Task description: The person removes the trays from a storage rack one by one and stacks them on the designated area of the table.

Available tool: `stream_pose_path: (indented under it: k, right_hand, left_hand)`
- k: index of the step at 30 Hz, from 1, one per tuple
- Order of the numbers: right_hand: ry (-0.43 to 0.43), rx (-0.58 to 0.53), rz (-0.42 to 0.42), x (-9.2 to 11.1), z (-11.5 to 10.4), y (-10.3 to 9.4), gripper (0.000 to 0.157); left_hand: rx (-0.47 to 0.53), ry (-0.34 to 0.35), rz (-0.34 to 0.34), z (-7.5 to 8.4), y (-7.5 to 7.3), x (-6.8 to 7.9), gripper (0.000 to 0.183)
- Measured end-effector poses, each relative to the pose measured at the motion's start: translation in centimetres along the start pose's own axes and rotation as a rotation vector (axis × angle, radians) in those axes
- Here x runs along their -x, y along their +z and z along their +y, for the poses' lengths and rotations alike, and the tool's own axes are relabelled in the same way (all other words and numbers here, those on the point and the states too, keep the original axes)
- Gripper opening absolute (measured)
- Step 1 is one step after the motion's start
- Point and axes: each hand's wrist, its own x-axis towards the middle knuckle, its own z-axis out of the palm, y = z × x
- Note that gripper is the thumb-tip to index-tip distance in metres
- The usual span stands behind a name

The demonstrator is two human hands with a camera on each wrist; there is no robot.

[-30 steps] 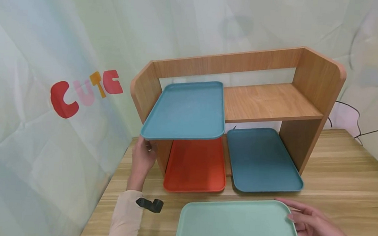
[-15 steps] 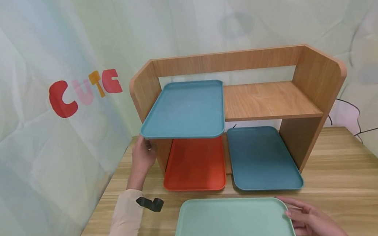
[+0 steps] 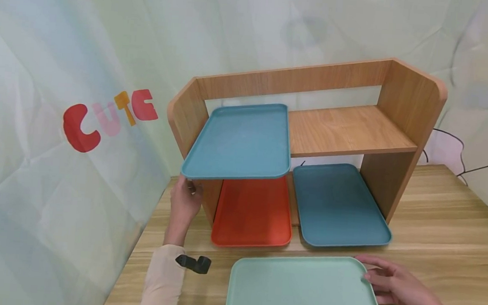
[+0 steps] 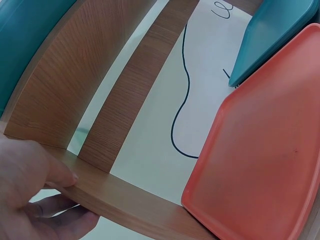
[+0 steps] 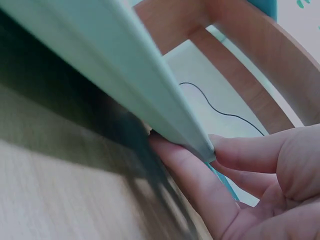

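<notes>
My left hand (image 3: 186, 200) is beneath the front left corner of the light-blue tray (image 3: 242, 140) on the upper shelf. In the left wrist view, its thumb and fingers grip the edge of the wooden rack's side panel (image 4: 145, 210). My right hand (image 3: 402, 289) pinches the far right corner of a mint-green tray (image 3: 302, 293), thumb on top and fingers below. The right wrist view shows that tray edge raised above the table. On the lower level lie a red-orange tray (image 3: 254, 214) at left and a dark-blue tray (image 3: 342, 206) at right.
The wooden two-level rack (image 3: 403, 121) stands at the back of the wood-grain table (image 3: 446, 233). Its upper shelf (image 3: 347, 131) is bare on the right. A printed curtain (image 3: 54, 196) hangs close behind and along the left. The blue and red-orange trays jut out past the rack's front.
My right hand and the mint-green tray have shifted slightly left. My left hand stays at the rack's side panel, and the other trays lie as before.
</notes>
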Motion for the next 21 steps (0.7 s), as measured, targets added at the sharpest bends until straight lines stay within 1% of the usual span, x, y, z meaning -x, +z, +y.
stream_pose_path:
  k: [2,5,8,14,16,21]
  right_hand:
    - [0.008,0.057,0.045,-0.1,0.0,0.2,0.038]
    - [0.022,0.14,0.11,-0.2,0.1,0.5,0.047]
    - [0.046,0.212,0.16,-0.2,0.1,0.6,0.053]
    - [0.071,0.293,0.208,-0.2,-0.1,0.8,0.058]
    - [0.058,0.31,0.216,-0.3,-0.1,1.0,0.057]
    - [0.023,0.362,0.262,-0.6,-0.2,1.5,0.054]
  left_hand:
    - [-0.001,0.016,0.015,0.0,0.0,0.0,0.036]
    - [-0.008,0.051,0.045,0.1,0.0,0.1,0.035]
    - [-0.003,0.075,0.061,0.0,0.1,0.2,0.037]
    - [0.015,0.065,0.036,-0.2,0.1,0.1,0.037]
    - [0.017,0.064,0.029,-0.3,0.1,0.1,0.037]
    - [0.016,0.058,0.043,-0.3,0.1,0.0,0.034]
